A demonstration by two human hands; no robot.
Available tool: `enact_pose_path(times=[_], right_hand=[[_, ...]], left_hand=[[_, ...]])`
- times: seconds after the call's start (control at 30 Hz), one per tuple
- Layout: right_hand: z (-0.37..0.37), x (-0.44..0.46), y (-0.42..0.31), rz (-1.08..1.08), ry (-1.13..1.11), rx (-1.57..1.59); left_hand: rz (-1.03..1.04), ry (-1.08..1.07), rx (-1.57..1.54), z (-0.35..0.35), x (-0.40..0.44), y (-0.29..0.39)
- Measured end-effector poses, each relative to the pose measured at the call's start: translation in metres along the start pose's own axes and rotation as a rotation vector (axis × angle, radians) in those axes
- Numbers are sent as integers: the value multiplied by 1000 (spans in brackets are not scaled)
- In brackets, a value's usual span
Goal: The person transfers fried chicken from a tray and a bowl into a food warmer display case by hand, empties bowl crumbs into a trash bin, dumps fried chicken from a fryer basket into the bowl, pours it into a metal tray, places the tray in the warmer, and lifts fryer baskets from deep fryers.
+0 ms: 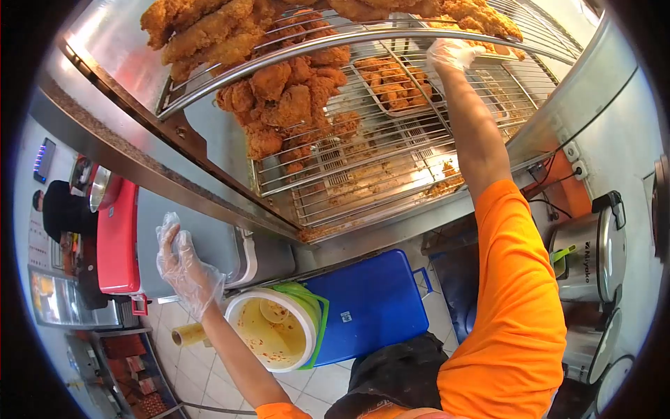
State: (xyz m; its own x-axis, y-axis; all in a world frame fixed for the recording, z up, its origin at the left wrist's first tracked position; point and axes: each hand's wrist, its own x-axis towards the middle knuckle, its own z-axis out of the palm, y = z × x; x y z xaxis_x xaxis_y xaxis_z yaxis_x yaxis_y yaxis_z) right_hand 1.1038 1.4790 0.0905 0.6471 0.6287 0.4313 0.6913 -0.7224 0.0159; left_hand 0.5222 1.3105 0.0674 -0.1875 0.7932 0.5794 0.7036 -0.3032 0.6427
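My right hand [452, 54], in a clear plastic glove, reaches into the warming cabinet beside a metal tray [492, 57] on the upper wire rack; what its fingers hold, if anything, is hidden. Breaded fried pieces [481, 17] lie by that tray. Gloved in loose clear plastic, my left hand [187, 269] hangs over the grey lid at the left, fingers apart, with nothing in it. More fried chicken [289, 98] is heaped on the racks at the left. A smaller tray of fried pieces [396, 87] stands on the lower level.
The cabinet's curved rail [349, 35] crosses above the rack. Below stand a white bucket of yellowish liquid [276, 332] and a blue cooler lid [370, 307]. Large metal pots [583, 255] are at the right, a red cooler [118, 244] at the left. A person in dark clothing [63, 213] is farther left.
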Motion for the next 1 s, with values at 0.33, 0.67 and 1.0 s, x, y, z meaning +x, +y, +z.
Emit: enact_pose_path(times=[0.33, 0.67, 1.0], right_hand=[[-53, -52, -63, -131, -150, -54], [-68, -34, -99, -57, -305, 115], [-147, -104, 3, 25, -218, 376]], left_hand=[[-1, -6, 10, -1, 1, -9], [48, -5, -13, -1, 3, -7], [-7, -10, 25, -3, -2, 1]])
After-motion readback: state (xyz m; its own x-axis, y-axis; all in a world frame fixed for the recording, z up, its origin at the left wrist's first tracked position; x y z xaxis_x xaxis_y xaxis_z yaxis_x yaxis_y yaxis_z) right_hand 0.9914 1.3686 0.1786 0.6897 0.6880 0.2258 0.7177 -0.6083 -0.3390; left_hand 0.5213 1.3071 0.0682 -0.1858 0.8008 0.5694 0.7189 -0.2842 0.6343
